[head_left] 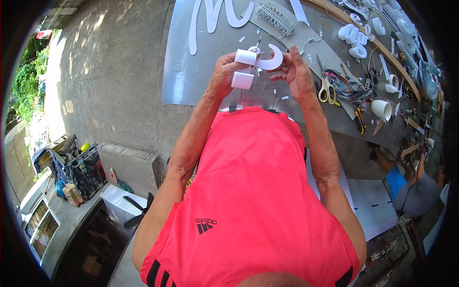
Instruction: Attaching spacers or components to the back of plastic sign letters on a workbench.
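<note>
My left hand (224, 75) is closed on a white curved letter piece (270, 62), raised over the metal-topped table. The piece has a flat hook at its right and thick white walls that curl near my left fingers. My right hand (297, 72) is just right of the hook, thumb up and fingers apart. Whether its fingertips touch the piece is hard to make out. Small white scraps (285, 98) lie on the table below the hands. Yellow-handled scissors (326, 91) rest right of my right wrist.
Large white letter cutouts (212, 21) and a coiled wire bundle (276, 19) lie at the far side. To the right are a crumpled cloth (345, 86), a yellow utility knife (360, 120), a tipped white cup (380, 110) and white letters (354, 39). Another person (415, 193) works at the right.
</note>
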Motion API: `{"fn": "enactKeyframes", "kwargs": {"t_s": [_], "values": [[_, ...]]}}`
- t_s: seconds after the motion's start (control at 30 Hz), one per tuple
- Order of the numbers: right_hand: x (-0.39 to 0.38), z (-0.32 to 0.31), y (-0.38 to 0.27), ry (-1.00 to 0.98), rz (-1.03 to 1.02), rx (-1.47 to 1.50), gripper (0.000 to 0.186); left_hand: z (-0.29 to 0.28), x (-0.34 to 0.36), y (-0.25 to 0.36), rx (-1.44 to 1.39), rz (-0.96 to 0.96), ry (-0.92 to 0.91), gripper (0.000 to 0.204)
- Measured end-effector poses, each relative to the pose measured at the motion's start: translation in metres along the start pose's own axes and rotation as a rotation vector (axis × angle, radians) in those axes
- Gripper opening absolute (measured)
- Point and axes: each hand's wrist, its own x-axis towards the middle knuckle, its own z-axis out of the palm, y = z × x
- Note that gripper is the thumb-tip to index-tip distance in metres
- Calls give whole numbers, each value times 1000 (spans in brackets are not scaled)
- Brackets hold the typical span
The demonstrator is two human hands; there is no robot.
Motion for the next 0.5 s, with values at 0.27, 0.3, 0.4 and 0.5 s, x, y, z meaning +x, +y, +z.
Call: {"fn": "enactKeyframes", "kwargs": {"t_s": [0.27,0.3,0.4,0.5], "values": [[-28,17,24,151,-209,-72,35,14,-1,-12,116,135,-45,44],[-32,19,21,152,-205,-68,35,8,-1,-13,118,130,-44,44],[-44,28,8,217,-341,-338,30,2,-6,-4,8,84,74,50],[-47,36,3,222,-659,-624,27,6,-8,-2,-136,50,51,48]]}}
